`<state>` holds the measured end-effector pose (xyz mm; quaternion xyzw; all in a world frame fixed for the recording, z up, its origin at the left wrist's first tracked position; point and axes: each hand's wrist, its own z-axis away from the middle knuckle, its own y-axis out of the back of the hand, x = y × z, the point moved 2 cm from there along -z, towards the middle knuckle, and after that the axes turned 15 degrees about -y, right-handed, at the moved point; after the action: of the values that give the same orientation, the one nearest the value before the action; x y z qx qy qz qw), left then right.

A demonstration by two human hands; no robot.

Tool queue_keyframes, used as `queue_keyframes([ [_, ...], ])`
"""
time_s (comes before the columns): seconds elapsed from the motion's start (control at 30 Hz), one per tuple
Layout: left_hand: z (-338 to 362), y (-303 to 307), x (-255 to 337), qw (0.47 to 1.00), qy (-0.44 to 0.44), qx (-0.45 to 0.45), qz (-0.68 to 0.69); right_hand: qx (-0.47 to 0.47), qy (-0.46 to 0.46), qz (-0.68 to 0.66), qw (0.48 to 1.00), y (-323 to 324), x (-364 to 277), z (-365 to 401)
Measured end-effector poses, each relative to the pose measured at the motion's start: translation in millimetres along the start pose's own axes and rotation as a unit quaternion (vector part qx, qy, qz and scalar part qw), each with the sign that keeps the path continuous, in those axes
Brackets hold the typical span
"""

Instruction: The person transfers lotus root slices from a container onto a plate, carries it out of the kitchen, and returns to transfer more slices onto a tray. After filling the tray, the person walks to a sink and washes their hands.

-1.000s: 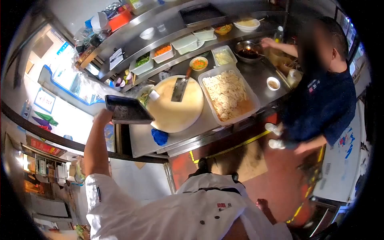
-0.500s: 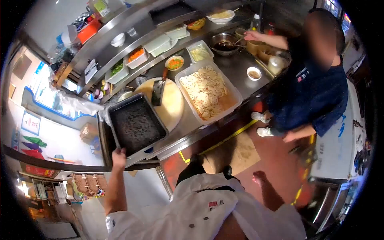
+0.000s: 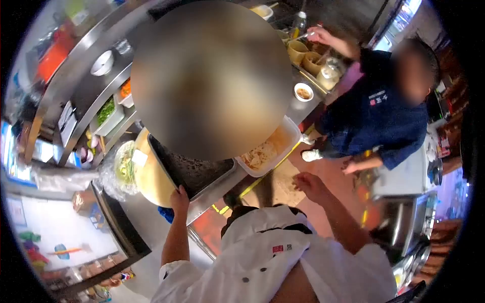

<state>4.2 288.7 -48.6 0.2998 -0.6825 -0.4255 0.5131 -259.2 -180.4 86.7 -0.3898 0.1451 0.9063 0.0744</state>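
Observation:
My left hand [image 3: 180, 199] grips the near left rim of a black rectangular tray [image 3: 202, 174], tilted over the round wooden board [image 3: 154, 184]. A large blurred patch hides the tray's far part and the middle of the counter. My right hand [image 3: 310, 185] is in the air over the floor, fingers apart, holding nothing. Between the hands and beyond them, a clear plastic tub [image 3: 283, 146] with pale sliced food shows at its near end. Beside the board lies a plastic bag [image 3: 121, 169] with green vegetables.
A co-worker in dark blue [image 3: 376, 113] stands at the right, one hand [image 3: 321, 35] near a spoon over the counter. A small white bowl [image 3: 303, 92] and beige pots [image 3: 297, 52] are by them. Containers of greens [image 3: 106, 112] and carrots stand at the left. A yellow line marks the floor.
My left hand has moved the black tray rightward, across the board toward the tub. My right hand has risen. The view has turned, and a blurred patch now covers the counter's middle.

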Motion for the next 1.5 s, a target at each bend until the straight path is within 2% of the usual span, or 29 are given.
queue_keyframes([
  [0.03,-6,3,4,0.999,-0.004,-0.010,-0.036,-0.001,0.025,0.018,1.000,-4,-19,-6],
  [0.1,-14,19,16,0.998,-0.006,-0.063,-0.012,-0.010,0.015,0.002,1.000,-12,-46,-27],
  [0.2,-25,44,37,0.990,0.012,-0.133,-0.040,0.019,0.049,0.053,0.997,-14,-61,-88],
  [0.3,-28,63,69,0.987,-0.080,0.001,-0.137,0.079,0.042,0.207,0.974,-4,-97,-141],
  [0.33,-33,57,76,0.978,-0.130,-0.020,-0.164,0.071,0.041,0.209,0.974,8,-96,-177],
  [0.37,-39,58,108,0.992,-0.113,-0.048,-0.012,-0.022,0.077,0.265,0.961,12,-83,-224],
  [0.4,-38,57,148,0.983,-0.092,-0.071,0.139,-0.117,0.115,0.315,0.935,12,-74,-250],
  [0.43,-29,19,155,0.954,-0.044,-0.097,0.281,-0.129,0.120,0.316,0.932,9,-80,-254],
  [0.47,-21,-2,190,0.872,-0.023,-0.121,0.473,-0.095,0.004,0.109,0.990,4,-90,-251],
  [0.5,-28,3,245,0.781,0.063,-0.193,0.591,-0.057,-0.117,-0.101,0.986,-2,-98,-247],
  [0.53,-32,-6,285,0.706,0.147,-0.210,0.660,-0.070,-0.116,-0.096,0.986,-9,-109,-244],
  [0.57,-33,-38,303,0.710,0.213,-0.184,0.645,-0.064,-0.147,-0.203,0.966,-16,-115,-240],
  [0.6,-39,-56,317,0.738,0.210,-0.158,0.622,-0.057,-0.180,-0.306,0.933,-17,-116,-240],
  [0.63,-49,-76,325,0.740,0.217,-0.148,0.619,-0.067,-0.184,-0.301,0.933,-17,-109,-251],
  [0.7,-68,-106,332,0.810,0.071,-0.072,0.578,0.078,-0.207,-0.062,0.973,-16,-85,-274],
  [0.73,-69,-114,331,0.812,0.081,-0.070,0.574,0.070,-0.213,-0.057,0.973,-15,-91,-267],
  [0.77,-72,-117,330,0.933,-0.027,-0.042,0.356,0.107,-0.239,0.046,0.964,-13,-99,-261],
  [0.8,-79,-118,333,0.984,-0.136,-0.013,0.111,0.145,-0.259,0.146,0.944,-9,-109,-258],
  [0.93,-105,-116,349,0.991,-0.121,-0.025,0.052,0.119,-0.211,0.090,0.966,-6,-103,-256],
  [1.0,-133,-83,391,0.987,-0.092,-0.125,-0.026,0.080,-0.275,-0.182,0.940,2,-134,-229],
  [1.13,-164,-117,391,0.971,-0.139,-0.183,-0.065,0.118,-0.234,-0.182,0.948,-18,-40,-306],
  [1.2,-170,-107,406,0.974,-0.124,-0.186,-0.045,0.052,-0.245,-0.426,0.869,-29,-20,-319],
  [1.23,-171,-120,403,0.973,-0.125,-0.190,-0.043,0.056,-0.248,-0.427,0.868,-29,-18,-318],
  [1.3,-172,-148,392,0.966,-0.146,-0.174,-0.120,0.041,-0.268,-0.517,0.812,-29,-22,-311],
  [1.33,-171,-143,394,0.966,-0.145,-0.177,-0.119,0.043,-0.271,-0.516,0.811,-24,-46,-292],
  [1.4,-172,-121,402,0.972,-0.137,-0.176,-0.067,0.075,-0.345,-0.468,0.810,-12,-103,-249],
  [1.43,-170,-122,399,0.972,-0.137,-0.177,-0.067,0.076,-0.346,-0.468,0.810,-14,-97,-254],
  [1.5,-165,-128,393,0.972,-0.155,-0.158,-0.080,0.009,-0.250,-0.523,0.815,-22,-81,-274],
])
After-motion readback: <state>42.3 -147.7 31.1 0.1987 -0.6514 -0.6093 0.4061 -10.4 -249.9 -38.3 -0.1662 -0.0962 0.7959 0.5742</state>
